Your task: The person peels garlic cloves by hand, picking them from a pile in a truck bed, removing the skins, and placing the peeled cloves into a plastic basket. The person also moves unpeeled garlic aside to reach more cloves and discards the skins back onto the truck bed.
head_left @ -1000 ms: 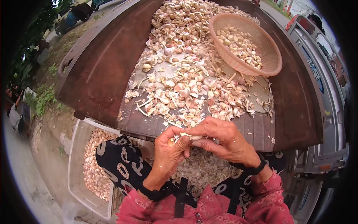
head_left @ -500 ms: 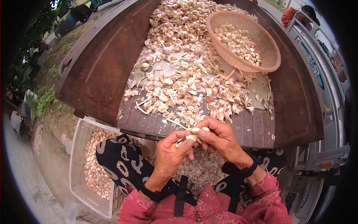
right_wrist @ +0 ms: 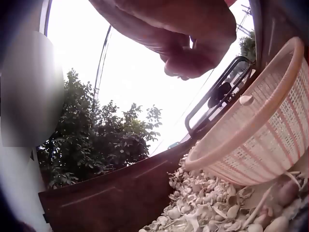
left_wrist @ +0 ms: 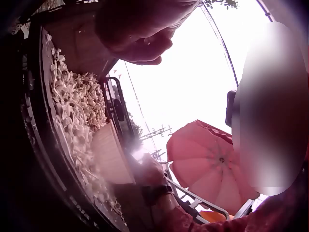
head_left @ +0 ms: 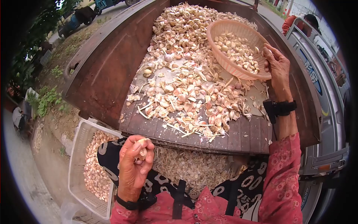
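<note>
Left hand (head_left: 132, 166), lower left, holds garlic (head_left: 143, 152); right hand (head_left: 279, 69), upper right, hangs loose by the basket (head_left: 228, 64). Far-right writing (head_left: 312, 68) is blurry.

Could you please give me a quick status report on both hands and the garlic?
Left hand holding garlic. Right hand at basket, contact unclear. Cloves inside basket. No obstruction seen.

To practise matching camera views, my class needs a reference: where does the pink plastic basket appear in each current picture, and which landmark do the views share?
Head: pink plastic basket, upper right of centre.
Left wrist: basket, left of centre, in the lower half.
Right wrist: basket, along the right side.
Shared landmark: loose garlic beside the basket.
</note>
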A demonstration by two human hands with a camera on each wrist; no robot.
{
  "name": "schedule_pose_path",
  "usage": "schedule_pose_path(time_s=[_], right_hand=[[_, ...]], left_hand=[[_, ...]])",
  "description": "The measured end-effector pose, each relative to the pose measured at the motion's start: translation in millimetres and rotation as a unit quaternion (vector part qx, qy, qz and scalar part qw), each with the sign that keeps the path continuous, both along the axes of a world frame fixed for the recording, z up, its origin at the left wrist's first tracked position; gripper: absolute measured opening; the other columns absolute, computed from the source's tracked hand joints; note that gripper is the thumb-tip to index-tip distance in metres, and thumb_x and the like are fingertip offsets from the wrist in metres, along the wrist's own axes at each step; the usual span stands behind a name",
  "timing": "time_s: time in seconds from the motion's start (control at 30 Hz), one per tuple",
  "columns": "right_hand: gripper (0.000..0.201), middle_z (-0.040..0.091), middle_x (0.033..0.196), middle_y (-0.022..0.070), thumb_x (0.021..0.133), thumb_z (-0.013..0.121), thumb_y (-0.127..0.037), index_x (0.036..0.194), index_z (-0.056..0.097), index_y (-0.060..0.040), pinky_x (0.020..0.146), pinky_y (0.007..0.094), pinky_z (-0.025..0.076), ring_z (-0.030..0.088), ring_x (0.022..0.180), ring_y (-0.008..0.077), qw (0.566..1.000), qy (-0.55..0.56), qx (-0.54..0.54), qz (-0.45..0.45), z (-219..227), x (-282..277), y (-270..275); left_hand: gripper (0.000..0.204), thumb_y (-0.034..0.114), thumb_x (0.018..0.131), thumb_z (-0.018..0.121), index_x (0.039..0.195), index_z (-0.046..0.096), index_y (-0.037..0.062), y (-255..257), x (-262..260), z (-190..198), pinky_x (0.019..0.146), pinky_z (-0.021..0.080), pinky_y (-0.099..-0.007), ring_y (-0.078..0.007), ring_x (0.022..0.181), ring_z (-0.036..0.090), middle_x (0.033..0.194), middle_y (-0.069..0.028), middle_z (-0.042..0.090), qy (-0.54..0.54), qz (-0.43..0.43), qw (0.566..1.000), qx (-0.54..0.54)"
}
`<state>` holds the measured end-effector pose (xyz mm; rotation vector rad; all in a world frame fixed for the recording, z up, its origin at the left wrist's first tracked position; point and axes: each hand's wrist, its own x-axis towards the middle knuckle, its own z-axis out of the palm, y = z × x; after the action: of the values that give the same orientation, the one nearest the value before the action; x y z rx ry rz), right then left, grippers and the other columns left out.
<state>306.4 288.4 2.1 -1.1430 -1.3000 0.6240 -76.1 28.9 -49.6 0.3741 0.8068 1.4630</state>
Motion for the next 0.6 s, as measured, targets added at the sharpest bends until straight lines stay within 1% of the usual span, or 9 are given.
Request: schedule_pose_path(time_s=[0.1, 0.2, 0.23, 0.3, 0.33, 0.4, 0.5, 0.53, 0.6], right_hand=[[0.037, 0.066, 0.081, 0.0018, 0.094, 0.07, -0.02, 0.122, 0.064, 0.003, 0.044, 0.0157, 0.04, 0.052, 0.054, 0.0019, 0.998, 0.028, -0.041, 0.038, -20.1, -20.0, -15.6], [0.036, 0.067, 0.085, 0.0035, 0.096, 0.066, -0.021, 0.123, 0.061, 0.0024, 0.047, 0.0178, 0.048, 0.057, 0.059, 0.004, 0.966, 0.181, -0.115, 0.143, -41.2, -22.7, -17.4], [0.036, 0.067, 0.089, 0.0055, 0.098, 0.062, -0.021, 0.125, 0.059, 0.0035, 0.052, 0.0187, 0.051, 0.059, 0.064, 0.0056, 0.948, 0.217, -0.136, 0.19, -40.0, -29.3, -27.4], [0.037, 0.067, 0.1, 0.0105, 0.102, 0.055, -0.02, 0.128, 0.054, 0.0061, 0.063, 0.0211, 0.056, 0.064, 0.076, 0.0103, 0.904, 0.284, -0.183, 0.263, -36.8, -49.7, -51.7], [0.038, 0.066, 0.106, 0.0133, 0.104, 0.051, -0.019, 0.13, 0.051, 0.0076, 0.069, 0.0225, 0.058, 0.066, 0.083, 0.0133, 0.88, 0.312, -0.21, 0.289, -36.6, -61.6, -63.8], [0.038, 0.064, 0.117, 0.0186, 0.105, 0.046, -0.018, 0.133, 0.047, 0.009, 0.077, 0.0253, 0.059, 0.068, 0.098, 0.0203, 0.833, 0.329, -0.259, 0.361, -40.0, -82.1, -83.2], [0.037, 0.063, 0.121, 0.0214, 0.106, 0.046, -0.022, 0.127, 0.051, 0.0077, 0.078, 0.0266, 0.06, 0.069, 0.1, 0.0226, 0.786, 0.351, -0.302, 0.409, -50.2, -110.7, -103.1], [0.037, 0.063, 0.121, 0.0214, 0.106, 0.046, -0.022, 0.127, 0.051, 0.0077, 0.078, 0.0266, 0.06, 0.069, 0.1, 0.0226, 0.785, 0.349, -0.303, 0.413, -51.1, -120.8, -109.1], [0.039, 0.065, 0.119, 0.021, 0.105, 0.047, -0.027, 0.125, 0.053, 0.0059, 0.076, 0.0264, 0.06, 0.069, 0.099, 0.0224, 0.777, 0.325, -0.311, 0.439, -51.0, -136.8, -119.6]], left_hand=[[0.012, 0.01, 0.093, 0.062, 0.101, 0.058, 0.0025, -34.4, -86.2, 10.0, 0.048, 0.043, -0.0149, -0.0077, 0.069, 0.055, 0.093, -0.0091, 0.062, 0.186, 0.183, 0.965, 0.037], [0.024, 0.017, 0.091, 0.068, 0.11, 0.064, 0.0025, -76.0, -188.3, -18.1, 0.079, 0.051, -0.0244, -0.0121, 0.089, 0.06, 0.105, -0.0086, 0.063, 0.507, 0.305, 0.8, -0.102], [0.024, 0.017, 0.091, 0.068, 0.11, 0.064, 0.0025, -94.9, -217.8, -35.7, 0.079, 0.051, -0.0244, -0.0121, 0.089, 0.06, 0.105, -0.0086, 0.063, 0.508, 0.307, 0.799, -0.098], [0.041, 0.025, 0.091, 0.07, 0.126, 0.061, 0.0053, -116.1, -256.5, -64.0, 0.08, 0.051, -0.0293, -0.0135, 0.107, 0.058, 0.124, -0.0071, 0.061, 0.748, 0.265, 0.591, -0.147], [0.041, 0.025, 0.091, 0.07, 0.126, 0.061, 0.0053, -109.5, -250.3, -59.0, 0.08, 0.051, -0.0293, -0.0135, 0.107, 0.058, 0.124, -0.0071, 0.061, 0.746, 0.264, 0.594, -0.143], [0.05, 0.029, 0.092, 0.07, 0.134, 0.057, 0.0038, -95.5, -208.4, -34.5, 0.085, 0.051, -0.0329, -0.0192, 0.12, 0.054, 0.134, -0.0092, 0.058, 0.663, 0.273, 0.694, -0.062], [0.035, 0.02, 0.098, 0.06, 0.126, 0.057, -0.0024, -47.5, -105.5, 0.3, 0.087, 0.055, -0.0347, -0.0238, 0.108, 0.064, 0.125, -0.0159, 0.061, 0.294, 0.149, 0.944, 0.01], [0.03, 0.017, 0.102, 0.053, 0.124, 0.055, -0.0033, -29.9, -74.1, 3.7, 0.073, 0.058, -0.0301, -0.0218, 0.096, 0.069, 0.122, -0.0162, 0.062, 0.207, 0.097, 0.973, 0.008], [0.034, 0.02, 0.104, 0.05, 0.126, 0.053, -0.0047, 0.2, -25.4, 4.4, 0.075, 0.058, -0.0315, -0.0239, 0.098, 0.068, 0.121, -0.0182, 0.062, 0.1, -0.058, 0.993, 0.004]])
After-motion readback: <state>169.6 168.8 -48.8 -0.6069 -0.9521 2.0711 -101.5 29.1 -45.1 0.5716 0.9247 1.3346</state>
